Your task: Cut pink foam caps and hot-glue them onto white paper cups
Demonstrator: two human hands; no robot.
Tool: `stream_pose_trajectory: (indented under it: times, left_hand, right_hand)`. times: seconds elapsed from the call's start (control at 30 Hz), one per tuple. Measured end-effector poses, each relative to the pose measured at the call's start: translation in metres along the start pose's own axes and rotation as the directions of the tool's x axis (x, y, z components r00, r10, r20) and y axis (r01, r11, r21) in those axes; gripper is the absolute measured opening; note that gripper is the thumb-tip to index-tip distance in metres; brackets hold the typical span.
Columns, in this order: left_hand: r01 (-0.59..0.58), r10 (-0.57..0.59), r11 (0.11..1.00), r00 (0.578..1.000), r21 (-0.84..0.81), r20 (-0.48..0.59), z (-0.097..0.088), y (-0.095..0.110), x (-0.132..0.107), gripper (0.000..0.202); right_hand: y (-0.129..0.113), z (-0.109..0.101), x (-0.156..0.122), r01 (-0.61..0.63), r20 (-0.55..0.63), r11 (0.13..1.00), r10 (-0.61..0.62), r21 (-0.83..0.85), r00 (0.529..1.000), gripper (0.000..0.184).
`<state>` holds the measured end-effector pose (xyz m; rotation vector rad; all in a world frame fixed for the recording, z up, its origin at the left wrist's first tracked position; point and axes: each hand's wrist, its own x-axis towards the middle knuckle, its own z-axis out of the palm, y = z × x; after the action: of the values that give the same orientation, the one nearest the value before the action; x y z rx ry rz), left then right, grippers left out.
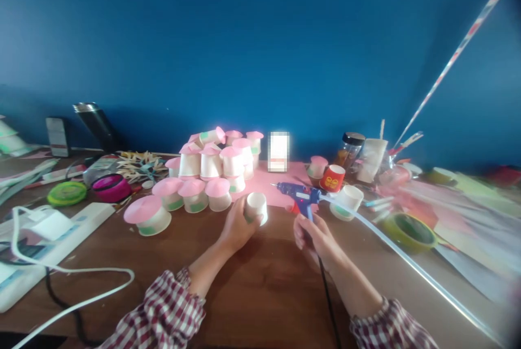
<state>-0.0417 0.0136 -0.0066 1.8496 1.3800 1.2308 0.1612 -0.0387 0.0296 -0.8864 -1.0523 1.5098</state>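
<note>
My left hand (238, 226) is closed round a small white paper cup (257, 207) held on its side just above the brown table (260, 284). My right hand (315, 235) grips the handle of a blue hot glue gun (299, 195), whose nozzle points left toward the cup, a short gap away. A long clear glue stick (391, 246) runs out of the gun's back to the right. Behind the cup stands a cluster of white cups with pink tops (211, 170).
A pink sheet (268, 183) lies behind the hands. A red cup (332, 178), a white cup (347, 201), a jar (350, 151) and a green tape roll (408, 231) sit at right. At left are a power strip (49, 246), white cable (81, 294) and coloured lids (109, 186).
</note>
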Motion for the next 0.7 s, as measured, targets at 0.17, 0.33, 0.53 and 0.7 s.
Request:
stream_pose_trajectory:
  times: [0.17, 0.33, 0.53, 0.7]
  left_hand:
    - [0.000, 0.000, 1.000, 1.000, -0.011, 0.001, 0.000, 0.002, 0.000, 0.049]
    - [0.012, -0.011, 0.998, 1.000, -0.056, 0.020, -0.004, 0.007, 0.000, 0.051]
    - [0.037, -0.029, 0.988, 0.998, -0.152, 0.057, -0.005, 0.009, -0.001, 0.054]
    - [0.044, -0.033, 0.984, 0.997, -0.175, 0.068, -0.006, 0.011, 0.000, 0.050]
  right_hand:
    - [0.001, -0.005, -0.004, -0.010, 0.026, 0.998, 0.012, -0.062, 1.000, 0.040]
    - [0.002, -0.010, -0.008, 0.052, 0.058, 0.960, -0.037, -0.274, 0.998, 0.040]
    - [0.003, -0.014, -0.011, 0.039, 0.043, 0.922, -0.024, -0.385, 0.999, 0.037]
    - [0.002, -0.014, -0.012, 0.025, 0.065, 0.911, 0.002, -0.411, 0.998, 0.039]
